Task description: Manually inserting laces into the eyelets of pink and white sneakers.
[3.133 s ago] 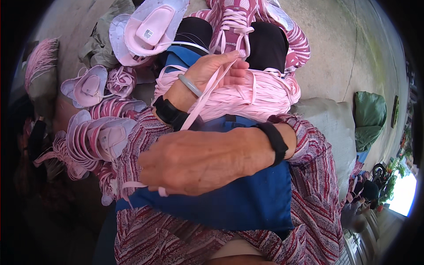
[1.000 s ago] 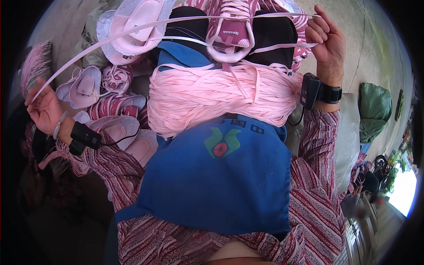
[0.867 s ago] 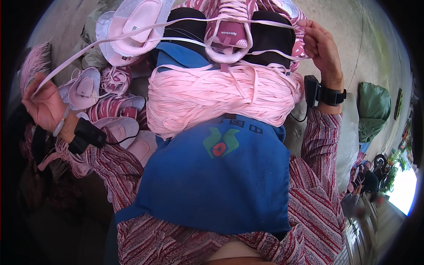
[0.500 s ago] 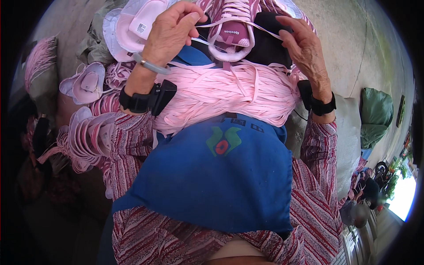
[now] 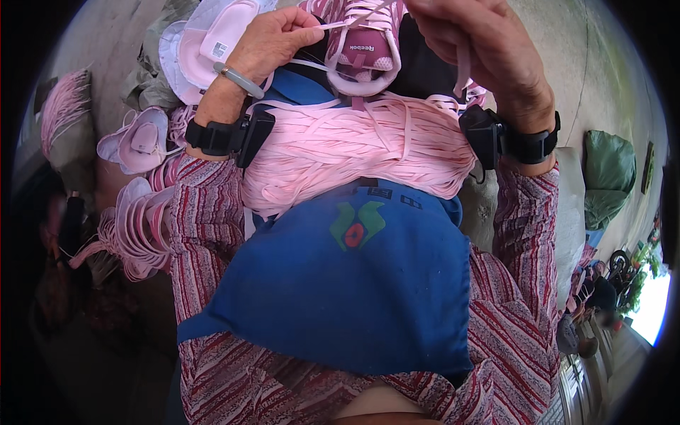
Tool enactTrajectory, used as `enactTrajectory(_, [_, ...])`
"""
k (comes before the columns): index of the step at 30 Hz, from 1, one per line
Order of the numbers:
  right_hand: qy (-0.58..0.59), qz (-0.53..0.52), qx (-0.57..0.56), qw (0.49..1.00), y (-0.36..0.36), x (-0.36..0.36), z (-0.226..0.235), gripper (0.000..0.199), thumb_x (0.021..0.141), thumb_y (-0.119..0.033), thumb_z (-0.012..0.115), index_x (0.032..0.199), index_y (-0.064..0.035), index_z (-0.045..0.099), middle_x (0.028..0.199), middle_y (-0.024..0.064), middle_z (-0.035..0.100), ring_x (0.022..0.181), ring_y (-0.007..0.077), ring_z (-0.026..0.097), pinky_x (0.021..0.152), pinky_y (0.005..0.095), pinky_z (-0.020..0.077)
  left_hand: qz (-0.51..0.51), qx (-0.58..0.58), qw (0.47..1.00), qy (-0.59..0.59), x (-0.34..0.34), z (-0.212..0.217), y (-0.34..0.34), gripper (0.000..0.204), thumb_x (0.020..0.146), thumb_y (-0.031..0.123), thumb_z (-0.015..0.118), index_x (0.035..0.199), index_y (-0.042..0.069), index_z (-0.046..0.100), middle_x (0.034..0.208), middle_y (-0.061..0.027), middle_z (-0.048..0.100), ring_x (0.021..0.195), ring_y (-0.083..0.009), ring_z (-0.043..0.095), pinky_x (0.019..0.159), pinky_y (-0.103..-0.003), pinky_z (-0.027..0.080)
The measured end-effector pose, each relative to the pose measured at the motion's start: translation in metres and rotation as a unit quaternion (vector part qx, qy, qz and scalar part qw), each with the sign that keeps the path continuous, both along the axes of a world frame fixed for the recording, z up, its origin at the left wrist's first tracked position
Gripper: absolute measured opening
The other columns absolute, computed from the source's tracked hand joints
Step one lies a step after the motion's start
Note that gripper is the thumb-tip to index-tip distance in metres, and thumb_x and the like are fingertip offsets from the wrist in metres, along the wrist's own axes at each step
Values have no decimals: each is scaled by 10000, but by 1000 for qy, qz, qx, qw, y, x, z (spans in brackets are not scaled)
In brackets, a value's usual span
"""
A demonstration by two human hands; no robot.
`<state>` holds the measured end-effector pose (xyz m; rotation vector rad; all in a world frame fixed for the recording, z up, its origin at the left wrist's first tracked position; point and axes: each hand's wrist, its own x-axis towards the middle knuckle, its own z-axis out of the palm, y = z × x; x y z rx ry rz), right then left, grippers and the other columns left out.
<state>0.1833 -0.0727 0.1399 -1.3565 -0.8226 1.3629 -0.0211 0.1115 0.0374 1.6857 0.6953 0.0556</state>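
Pink laces (image 5: 340, 152) lie on blue apron (image 5: 340, 304), floor (image 5: 559, 64) beyond.

A thick bundle of pink laces (image 5: 354, 152) is carried across the lap (image 5: 301, 85), which is covered by a blue apron (image 5: 347, 297), while a green sack (image 5: 609, 170) is borne by the concrete floor (image 5: 559, 64) at the right.

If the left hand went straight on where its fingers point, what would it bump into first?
Probably the laced maroon shoe, just right of the left hand, though depth is hard to judge here.
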Motion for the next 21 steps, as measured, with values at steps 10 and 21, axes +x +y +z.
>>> enactTrajectory(10, [29, -155, -59, 986, -40, 51, -64, 130, 924, -201, 616, 946, -88, 677, 670, -33, 511, 539, 29, 413, 472, 181, 287, 115, 172, 977, -51, -30, 1, 8, 245, 855, 246, 747, 1013, 61, 729, 774, 22, 657, 675, -22, 560, 569, -158, 416])
enactTrajectory(21, [-491, 20, 57, 869, -51, 18, -58, 210, 877, -140, 664, 1069, -56, 677, 943, 70, 652, 757, 196, 637, 667, 295, 518, -66, 322, 944, -18, -18, 2, -42, 372, 1008, 347, 474, 1027, 27, 663, 826, -144, 638, 793, -292, 614, 729, -355, 472])
